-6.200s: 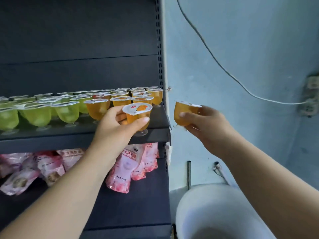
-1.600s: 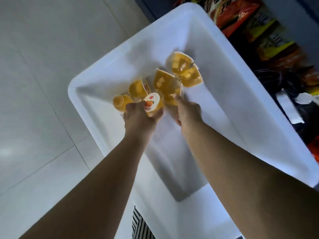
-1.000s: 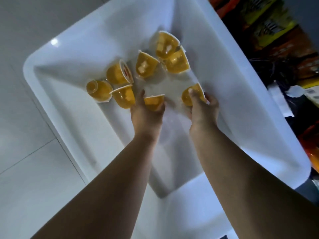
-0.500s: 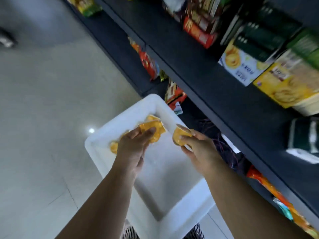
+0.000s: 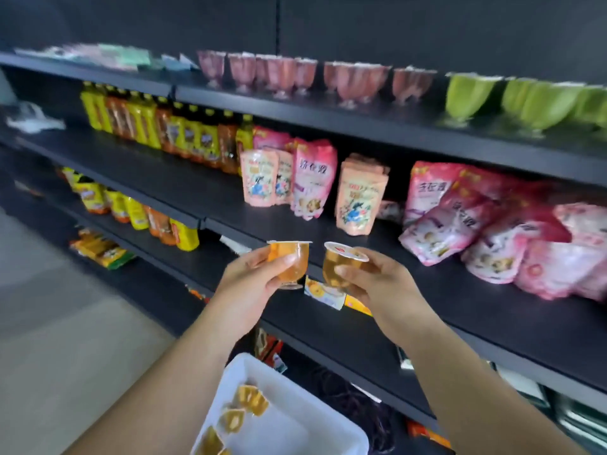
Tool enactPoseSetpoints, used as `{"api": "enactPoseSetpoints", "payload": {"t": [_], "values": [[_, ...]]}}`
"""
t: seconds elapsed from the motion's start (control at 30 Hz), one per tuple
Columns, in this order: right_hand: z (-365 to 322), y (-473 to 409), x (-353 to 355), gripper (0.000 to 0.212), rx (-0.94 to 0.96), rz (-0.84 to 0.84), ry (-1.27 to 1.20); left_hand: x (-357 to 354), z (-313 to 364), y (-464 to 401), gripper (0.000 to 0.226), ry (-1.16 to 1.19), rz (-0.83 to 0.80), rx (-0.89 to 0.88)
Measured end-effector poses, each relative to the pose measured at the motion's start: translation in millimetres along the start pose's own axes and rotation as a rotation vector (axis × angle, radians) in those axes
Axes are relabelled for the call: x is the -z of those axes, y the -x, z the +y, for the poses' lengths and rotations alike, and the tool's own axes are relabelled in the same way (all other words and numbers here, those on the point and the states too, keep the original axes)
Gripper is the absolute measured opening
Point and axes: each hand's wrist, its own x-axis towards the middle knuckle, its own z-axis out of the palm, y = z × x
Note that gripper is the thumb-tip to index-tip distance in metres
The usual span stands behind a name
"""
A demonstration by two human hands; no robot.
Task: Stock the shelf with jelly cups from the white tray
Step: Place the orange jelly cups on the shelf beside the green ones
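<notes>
Head view: left hand [image 5: 253, 280] curled round an upright orange jelly cup [image 5: 290, 262], right hand [image 5: 372, 284] gripping a second orange jelly cup [image 5: 341, 264] tilted slightly, both raised side by side before the dark shelf [image 5: 328, 326]. Below, white tray [image 5: 315, 431] on the floor with more orange cups [image 5: 241, 412] inside. Above, pink cups [image 5: 289, 75] and green cups [image 5: 525, 96] along the top shelf board; pink pouches [image 5: 486, 221] one level lower.
</notes>
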Motion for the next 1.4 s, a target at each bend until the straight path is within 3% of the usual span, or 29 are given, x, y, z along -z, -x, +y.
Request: {"api": "enactPoseSetpoints", "payload": {"t": [0.2, 0.37, 0.63, 0.8, 1.2, 1.4], "values": [[-90.9, 35.1, 36.7, 0.027, 0.206, 0.147, -0.028, -70.5, 76.9, 7.3, 0.015, -0.012, -0.26, -0.156], [-137.1, 47.1, 88.0, 0.024, 0.337, 0.252, 0.004, -131.0, 94.9, 4.6, 0.017, -0.142, -0.368, -0.255], [-155.2, 14.4, 161.8, 0.034, 0.358, 0.267, 0.068, -212.9, 101.1, -50.1, 0.018, -0.509, -0.005, -0.457], [-161.1, -15.7, 162.0, 0.045, 0.372, 0.255, 0.201, -219.1, 94.4, -92.4, 0.031, -0.702, 0.082, -0.535], [-161.4, -49.0, 136.8, 0.055, 0.393, 0.452, 0.29, -247.6, 112.8, -173.3, 0.039, -1.196, 0.053, -0.441], [-160.5, -50.4, 114.5, 0.052, 0.384, 0.523, 0.267, -249.9, 117.4, -201.0, 0.038, -1.208, -0.038, -0.386]]}}
